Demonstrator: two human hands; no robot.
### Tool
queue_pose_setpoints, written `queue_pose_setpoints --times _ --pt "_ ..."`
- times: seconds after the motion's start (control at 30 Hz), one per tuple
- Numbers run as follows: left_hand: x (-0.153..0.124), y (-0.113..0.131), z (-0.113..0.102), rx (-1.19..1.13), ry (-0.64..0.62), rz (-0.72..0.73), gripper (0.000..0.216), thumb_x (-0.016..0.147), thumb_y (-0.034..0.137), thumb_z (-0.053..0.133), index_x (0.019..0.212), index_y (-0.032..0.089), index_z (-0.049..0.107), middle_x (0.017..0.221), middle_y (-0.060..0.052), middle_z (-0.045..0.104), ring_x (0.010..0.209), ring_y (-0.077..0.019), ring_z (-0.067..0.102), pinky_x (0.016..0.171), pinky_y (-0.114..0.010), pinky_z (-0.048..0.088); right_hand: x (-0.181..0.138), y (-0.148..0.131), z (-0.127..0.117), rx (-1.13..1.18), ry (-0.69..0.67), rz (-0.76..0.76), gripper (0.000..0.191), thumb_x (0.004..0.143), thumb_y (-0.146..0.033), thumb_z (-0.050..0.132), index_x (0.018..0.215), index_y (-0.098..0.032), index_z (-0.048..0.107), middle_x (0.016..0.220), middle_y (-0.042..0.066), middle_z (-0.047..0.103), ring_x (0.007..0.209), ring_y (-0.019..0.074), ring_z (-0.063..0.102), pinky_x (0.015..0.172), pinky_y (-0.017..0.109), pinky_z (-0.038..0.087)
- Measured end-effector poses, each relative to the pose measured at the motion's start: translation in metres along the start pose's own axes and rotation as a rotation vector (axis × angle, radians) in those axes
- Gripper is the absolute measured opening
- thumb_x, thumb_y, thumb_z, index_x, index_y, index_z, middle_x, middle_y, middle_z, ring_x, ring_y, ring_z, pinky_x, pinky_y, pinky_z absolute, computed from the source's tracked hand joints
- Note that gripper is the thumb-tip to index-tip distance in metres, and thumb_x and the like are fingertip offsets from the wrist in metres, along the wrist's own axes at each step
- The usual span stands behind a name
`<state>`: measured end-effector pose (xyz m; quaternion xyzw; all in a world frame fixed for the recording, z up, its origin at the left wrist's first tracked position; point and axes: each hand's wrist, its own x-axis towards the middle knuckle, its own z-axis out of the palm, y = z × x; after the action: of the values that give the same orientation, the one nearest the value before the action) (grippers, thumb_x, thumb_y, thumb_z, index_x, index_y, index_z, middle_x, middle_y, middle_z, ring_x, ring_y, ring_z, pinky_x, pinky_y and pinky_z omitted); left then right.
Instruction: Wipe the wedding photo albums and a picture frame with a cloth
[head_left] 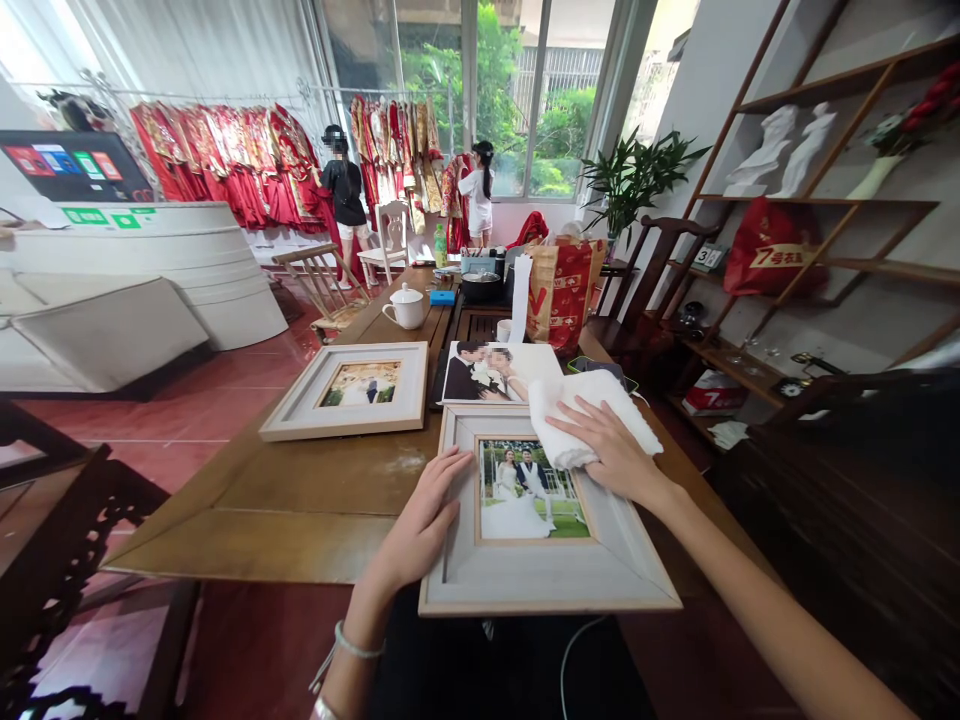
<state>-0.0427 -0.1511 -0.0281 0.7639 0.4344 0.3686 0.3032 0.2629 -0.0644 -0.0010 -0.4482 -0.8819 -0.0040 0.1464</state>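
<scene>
A wide-bordered picture frame (547,580) with a wedding photo in it lies at the table's near edge and juts out over it. My left hand (427,515) rests on the frame's left side, fingers stretched out and holding nothing. On the upper right corner, my right hand (607,450) lies with spread fingers on a white cloth (600,395), pressing it against the frame. Just behind is a loose wedding print (472,375), its right end covered by the cloth. A second framed photo (349,388) lies apart to the left.
The wooden table (300,530) also bears a lidded white cup (405,306), a blue box (442,297) and a red paper bag (566,290). A dark chair (652,270) stands right. Two people (346,190) are by the clothes racks.
</scene>
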Motion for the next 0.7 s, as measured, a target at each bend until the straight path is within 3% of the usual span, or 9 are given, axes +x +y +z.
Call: queue_pose_setpoints --times 0.1,0.23,0.37,0.5,0.6,0.7 --pt "0.001 0.001 0.0 0.003 0.002 -0.012 0.049 0.093 0.015 0.037 0.141 0.024 0.04 0.15 -0.006 0.035 0.143 -0.0248 0.02 0.119 -0.048 0.015 -0.017 -0.018 -0.01 0.048 -0.112 -0.071 0.087 0.055 0.0 0.043 0.137 -0.03 0.048 0.148 0.001 0.04 0.141 0.0257 0.023 0.113 0.058 0.013" --pt "0.002 0.002 0.001 0.006 0.003 -0.015 0.049 0.093 0.015 0.037 0.141 0.023 0.04 0.15 -0.006 0.036 0.143 -0.0248 0.021 0.119 -0.047 0.015 -0.06 -0.05 -0.042 0.173 -0.309 -0.105 0.093 0.051 0.0 0.042 0.137 -0.034 0.047 0.149 -0.003 0.036 0.142 0.0253 0.02 0.114 0.059 0.01" --pt "0.002 0.0 0.002 0.013 0.003 -0.006 0.049 0.093 0.016 0.037 0.141 0.023 0.04 0.15 -0.007 0.036 0.143 -0.0246 0.02 0.119 -0.048 0.014 -0.104 -0.08 -0.077 0.398 -0.454 -0.148 0.083 0.062 0.0 0.043 0.137 -0.035 0.047 0.147 -0.004 0.039 0.139 0.0241 0.027 0.115 0.051 0.019" --pt "0.002 -0.001 0.003 0.015 0.008 -0.005 0.049 0.093 0.016 0.037 0.141 0.022 0.04 0.15 -0.007 0.036 0.143 -0.0241 0.02 0.119 -0.046 0.014 -0.132 -0.086 -0.087 0.516 -0.455 -0.171 0.058 0.08 -0.007 0.047 0.126 -0.039 0.058 0.137 -0.005 0.052 0.134 0.0254 0.037 0.115 0.046 0.023" --pt "0.002 0.0 0.003 0.012 0.005 -0.005 0.049 0.092 0.015 0.037 0.141 0.022 0.041 0.15 -0.007 0.036 0.143 -0.0239 0.021 0.119 -0.046 0.014 -0.137 -0.072 -0.076 0.442 -0.412 -0.088 0.063 0.081 -0.008 0.047 0.134 -0.041 0.049 0.143 -0.006 0.044 0.137 0.0242 0.03 0.113 0.046 0.029" --pt "0.001 0.0 0.002 0.014 0.002 -0.003 0.05 0.092 0.014 0.037 0.141 0.024 0.041 0.15 -0.006 0.037 0.143 -0.0242 0.021 0.119 -0.046 0.014 -0.123 -0.052 -0.058 0.282 -0.291 -0.014 0.075 0.072 -0.002 0.041 0.138 -0.038 0.044 0.146 -0.006 0.04 0.139 0.0238 0.025 0.114 0.052 0.023"
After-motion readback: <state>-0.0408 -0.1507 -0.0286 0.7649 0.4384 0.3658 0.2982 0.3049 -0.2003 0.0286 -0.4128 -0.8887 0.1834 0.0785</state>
